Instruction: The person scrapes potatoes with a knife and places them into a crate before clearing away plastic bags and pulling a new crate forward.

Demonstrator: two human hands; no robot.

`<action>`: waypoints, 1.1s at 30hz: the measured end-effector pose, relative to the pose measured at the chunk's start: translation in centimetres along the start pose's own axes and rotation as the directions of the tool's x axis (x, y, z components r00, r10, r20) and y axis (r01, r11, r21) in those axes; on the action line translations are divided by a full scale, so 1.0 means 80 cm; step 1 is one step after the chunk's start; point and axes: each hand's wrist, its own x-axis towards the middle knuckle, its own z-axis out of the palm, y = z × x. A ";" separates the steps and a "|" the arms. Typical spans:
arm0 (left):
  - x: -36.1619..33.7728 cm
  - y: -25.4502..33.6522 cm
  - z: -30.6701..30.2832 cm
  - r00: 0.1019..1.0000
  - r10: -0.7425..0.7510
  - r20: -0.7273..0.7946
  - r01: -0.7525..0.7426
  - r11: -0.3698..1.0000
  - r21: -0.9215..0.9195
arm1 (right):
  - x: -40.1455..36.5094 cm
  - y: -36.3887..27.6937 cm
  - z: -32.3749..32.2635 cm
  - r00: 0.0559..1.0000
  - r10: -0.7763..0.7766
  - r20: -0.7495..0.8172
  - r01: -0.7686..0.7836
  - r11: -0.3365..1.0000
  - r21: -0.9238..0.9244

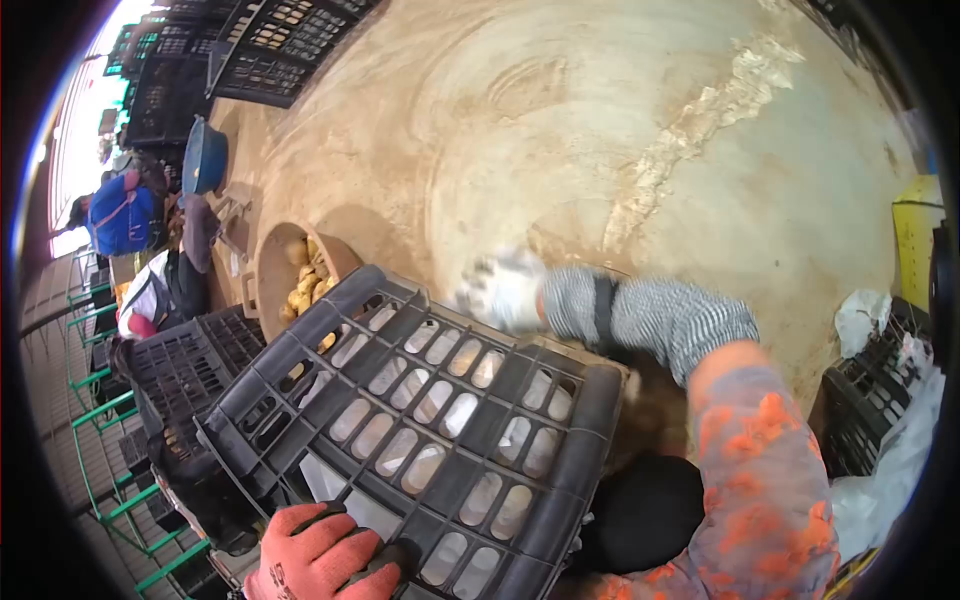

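Note:
A black plastic crate with slotted sides is tilted in front of me. My left hand, in a red glove, has its fingers wrapped over the crate's near left edge. Beyond the crate's far edge is my right hand, in a white glove and blurred by motion; its fingers are smeared, and whether it touches the crate or holds anything cannot be made out. A grey knit sleeve covers that forearm. Past the crate's far left corner stands a tan tub with yellowish potato-like pieces in it.
Black crates stand at the upper left, near a blue basin. A person in blue is at the far left. More crates lie left of the tub. At right are a yellow container, a dark crate and plastic sheeting.

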 end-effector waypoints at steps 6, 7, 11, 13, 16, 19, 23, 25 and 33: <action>0.040 -0.046 0.020 0.984 0.156 0.080 -0.157 0.988 0.006 | -0.184 0.049 0.050 0.867 -0.457 0.201 -0.285 -0.783 -0.552; 0.056 -0.051 0.019 0.980 0.168 0.107 -0.168 0.986 -0.005 | -0.200 0.069 0.147 0.821 -0.562 -0.097 -0.570 -0.802 -0.180; 0.114 -0.061 0.030 0.993 0.079 0.083 -0.082 0.996 0.038 | -0.270 -0.066 0.189 0.811 -0.389 0.437 -0.564 -0.718 0.407; 0.129 -0.070 0.038 0.991 0.106 0.076 -0.109 0.994 0.032 | -0.261 -0.107 0.198 0.620 -0.654 0.434 -0.767 -0.623 0.157; 0.143 -0.075 0.043 0.997 0.069 0.036 -0.070 0.997 0.040 | -0.252 -0.043 0.153 0.763 -0.549 0.341 -0.642 -0.707 0.296; 0.145 -0.081 0.045 0.995 0.094 0.028 -0.096 0.995 0.042 | -0.288 0.095 0.137 0.747 -0.638 0.187 -0.659 -0.746 0.092; 0.182 -0.109 0.074 0.986 0.136 -0.100 -0.133 0.990 0.034 | -0.367 0.134 0.101 0.766 -0.636 0.095 -0.637 -0.771 -0.018; 0.212 -0.124 0.097 0.989 0.078 -0.129 -0.079 0.997 -0.001 | -0.415 0.120 0.108 0.488 -0.855 0.174 -0.856 -0.508 -0.096; 0.210 -0.135 0.106 0.981 0.122 -0.149 -0.122 0.992 0.009 | -0.448 0.062 0.128 0.177 -0.907 0.383 -0.981 -0.131 0.144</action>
